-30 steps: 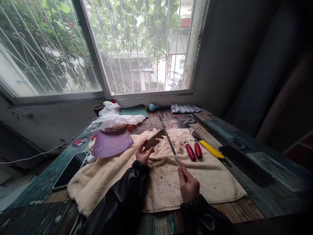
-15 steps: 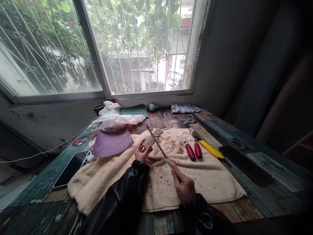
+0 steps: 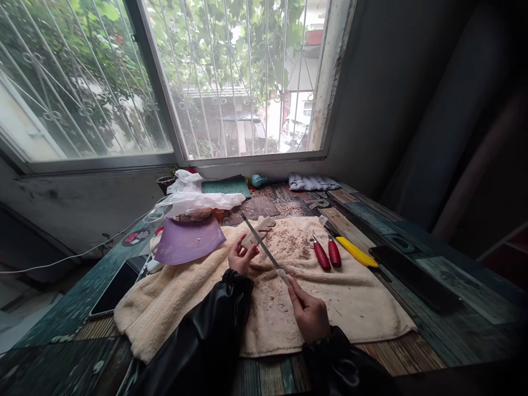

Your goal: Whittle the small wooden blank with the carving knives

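My left hand [image 3: 240, 258] is closed on the near end of a small flat wooden piece [image 3: 259, 231] with notches, held above a beige towel [image 3: 363, 300]. My right hand [image 3: 310, 314] grips the handle end of a long thin metal file [image 3: 260, 246]. The file slants up and left across the wooden piece, its tip past the piece's far edge. Both arms wear shiny black sleeves. Wood shavings lie scattered over the towel below the hands.
Two red-handled carving knives [image 3: 325, 254] and a yellow utility knife [image 3: 355, 251] lie on the towel at right. A purple sheet [image 3: 187, 242], a white plastic bag [image 3: 193, 201] and a phone [image 3: 117, 287] sit left. A dark flat case [image 3: 414, 278] lies right. A barred window stands behind.
My right hand has drawn back and to the left, sliding the file leftward across the wooden piece. The left hand has kept the piece almost still.
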`<act>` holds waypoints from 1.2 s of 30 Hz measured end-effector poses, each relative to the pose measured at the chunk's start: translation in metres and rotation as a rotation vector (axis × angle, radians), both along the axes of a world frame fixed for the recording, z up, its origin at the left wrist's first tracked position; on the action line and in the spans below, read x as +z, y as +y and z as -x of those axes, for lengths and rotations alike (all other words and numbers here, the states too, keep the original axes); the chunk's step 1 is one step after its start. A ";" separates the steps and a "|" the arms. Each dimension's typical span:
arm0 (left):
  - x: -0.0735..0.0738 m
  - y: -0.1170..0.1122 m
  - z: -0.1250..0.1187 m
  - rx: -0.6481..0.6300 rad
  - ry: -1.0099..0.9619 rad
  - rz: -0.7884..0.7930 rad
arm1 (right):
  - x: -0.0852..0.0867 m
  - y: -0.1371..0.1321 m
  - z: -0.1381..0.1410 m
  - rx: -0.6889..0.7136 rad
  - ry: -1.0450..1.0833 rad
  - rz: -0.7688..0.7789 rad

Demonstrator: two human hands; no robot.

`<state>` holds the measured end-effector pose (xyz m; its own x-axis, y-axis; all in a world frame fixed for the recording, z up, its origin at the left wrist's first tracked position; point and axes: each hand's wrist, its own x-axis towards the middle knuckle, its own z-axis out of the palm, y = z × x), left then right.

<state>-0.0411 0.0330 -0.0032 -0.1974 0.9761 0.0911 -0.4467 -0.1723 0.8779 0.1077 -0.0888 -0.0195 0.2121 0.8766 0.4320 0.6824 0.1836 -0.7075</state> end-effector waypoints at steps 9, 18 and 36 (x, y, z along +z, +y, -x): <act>0.000 0.001 0.001 -0.001 -0.015 -0.002 | -0.005 0.001 -0.001 0.007 -0.023 -0.042; -0.003 0.004 0.001 0.009 -0.040 0.013 | -0.003 0.001 -0.001 -0.020 -0.055 -0.027; -0.003 0.004 0.002 0.017 -0.038 0.007 | -0.001 0.000 0.000 -0.005 -0.023 -0.016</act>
<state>-0.0427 0.0370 -0.0061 -0.2176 0.9731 0.0760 -0.4767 -0.1740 0.8617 0.1080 -0.0890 -0.0209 0.2067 0.8685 0.4505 0.6992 0.1910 -0.6889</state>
